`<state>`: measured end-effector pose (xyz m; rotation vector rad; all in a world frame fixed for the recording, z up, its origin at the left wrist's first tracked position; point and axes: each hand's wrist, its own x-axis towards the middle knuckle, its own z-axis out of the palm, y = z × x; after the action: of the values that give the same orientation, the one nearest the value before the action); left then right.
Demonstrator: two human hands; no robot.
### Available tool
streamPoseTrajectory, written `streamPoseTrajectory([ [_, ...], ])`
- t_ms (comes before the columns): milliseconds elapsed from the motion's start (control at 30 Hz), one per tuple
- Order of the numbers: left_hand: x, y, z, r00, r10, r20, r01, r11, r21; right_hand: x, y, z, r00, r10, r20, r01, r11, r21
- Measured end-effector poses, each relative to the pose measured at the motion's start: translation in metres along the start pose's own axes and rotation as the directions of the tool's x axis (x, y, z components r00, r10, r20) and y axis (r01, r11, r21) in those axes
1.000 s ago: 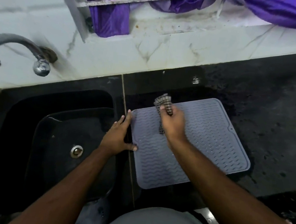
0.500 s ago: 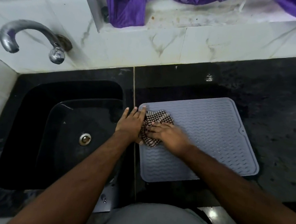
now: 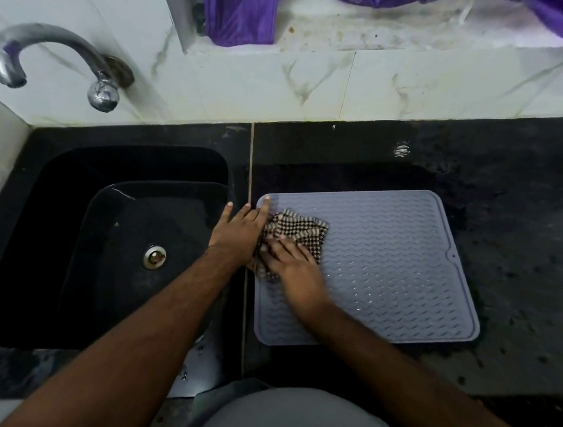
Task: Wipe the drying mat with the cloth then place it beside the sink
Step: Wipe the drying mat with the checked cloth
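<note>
Flat-fingered, right hand (image 3: 294,266) presses checkered cloth (image 3: 301,229) onto ridged grey drying mat (image 3: 388,268) (left hand (image 3: 238,233), fingers straight, steadies its edge).

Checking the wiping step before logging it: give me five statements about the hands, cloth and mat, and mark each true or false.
1. The right hand presses the checked cloth onto the mat. True.
2. The cloth lies in the sink. False: it lies on the mat's left part.
3. The left hand rests at the mat's left edge. True.
4. The mat hangs from the tap. False: it lies flat on the counter.
5. The mat sits to the right of the sink. True.
</note>
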<state>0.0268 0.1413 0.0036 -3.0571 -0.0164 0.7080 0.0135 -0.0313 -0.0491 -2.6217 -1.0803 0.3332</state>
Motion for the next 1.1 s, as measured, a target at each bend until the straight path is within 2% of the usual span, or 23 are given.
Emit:
streamPoseTrajectory([
  [100, -0.001, 0.000, -0.003, 0.999, -0.011, 0.041, 0.010, 1.000, 0.008, -0.012, 0.039, -0.019, 0.952, -0.286, 0.108, 0.301, 0.941, -0.156],
  [167, -0.001, 0.003, -0.004, 0.998, -0.015, 0.068, 0.015, 1.000, 0.005, -0.010, 0.061, -0.035, 0.932, -0.327, 0.158, 0.355, 0.913, -0.203],
  [233, -0.002, 0.005, -0.003, 0.998, -0.029, 0.063, 0.028, 0.999, 0.019, 0.000, 0.061, -0.047, 0.970, -0.210, 0.123, 0.226, 0.964, -0.138],
  [300, -0.001, 0.006, -0.005, 0.997, -0.042, 0.067, 0.040, 0.999, 0.022, 0.009, 0.039, -0.046, 1.000, 0.006, -0.003, -0.005, 0.992, 0.127],
  [333, -0.001, 0.007, -0.005, 0.997, -0.044, 0.068, 0.043, 0.999, 0.025, 0.010, 0.025, -0.040, 0.992, 0.115, -0.045, -0.099, 0.958, 0.268],
  [367, -0.001, 0.007, -0.005, 0.997, -0.049, 0.061, 0.047, 0.998, 0.029, 0.008, 0.012, -0.030, 0.985, 0.165, -0.053, -0.139, 0.932, 0.334],
  [400, 0.000, 0.009, -0.004, 0.997, -0.055, 0.051, 0.053, 0.998, 0.032, 0.004, 0.003, -0.020, 0.989, 0.143, -0.039, -0.125, 0.946, 0.300],
  [467, 0.003, 0.010, -0.004, 0.997, -0.067, 0.038, 0.066, 0.997, 0.040, -0.009, 0.008, -0.010, 0.999, -0.030, 0.024, 0.027, 0.991, 0.131],
  [533, 0.003, 0.011, -0.003, 0.996, -0.071, 0.049, 0.069, 0.996, 0.048, -0.014, 0.034, -0.024, 0.971, -0.210, 0.112, 0.207, 0.978, 0.038],
  [600, 0.003, 0.011, -0.004, 0.995, -0.069, 0.076, 0.065, 0.997, 0.052, -0.014, 0.062, -0.043, 0.946, -0.281, 0.163, 0.288, 0.958, -0.019],
  [667, 0.003, 0.009, -0.003, 0.995, -0.067, 0.071, 0.062, 0.996, 0.064, -0.009, 0.071, -0.055, 0.976, -0.185, 0.115, 0.188, 0.982, -0.014],
  [733, 0.003, 0.009, -0.003, 0.995, -0.072, 0.071, 0.067, 0.996, 0.064, -0.002, 0.053, -0.055, 1.000, 0.022, -0.002, -0.021, 0.987, 0.158],
  [800, 0.004, 0.011, -0.003, 0.995, -0.073, 0.074, 0.069, 0.996, 0.058, 0.000, 0.026, -0.040, 0.987, 0.147, -0.057, -0.118, 0.930, 0.347],
  [833, 0.004, 0.012, -0.003, 0.995, -0.072, 0.067, 0.068, 0.995, 0.067, -0.002, 0.014, -0.030, 0.991, 0.128, -0.043, -0.105, 0.930, 0.353],
  [900, 0.004, 0.013, -0.005, 0.995, -0.072, 0.065, 0.066, 0.994, 0.087, -0.011, 0.008, -0.015, 1.000, 0.021, 0.008, -0.022, 0.973, 0.231],
  [1000, 0.004, 0.012, -0.004, 0.994, -0.073, 0.079, 0.066, 0.995, 0.079, -0.022, 0.040, -0.028, 0.977, -0.184, 0.105, 0.167, 0.974, 0.152],
  [1033, 0.004, 0.012, -0.004, 0.994, -0.071, 0.085, 0.064, 0.995, 0.080, -0.023, 0.053, -0.037, 0.965, -0.219, 0.145, 0.202, 0.971, 0.124],
  [1100, 0.004, 0.011, -0.002, 0.994, -0.069, 0.090, 0.062, 0.995, 0.080, -0.023, 0.074, -0.056, 0.964, -0.193, 0.184, 0.185, 0.981, 0.060],
])
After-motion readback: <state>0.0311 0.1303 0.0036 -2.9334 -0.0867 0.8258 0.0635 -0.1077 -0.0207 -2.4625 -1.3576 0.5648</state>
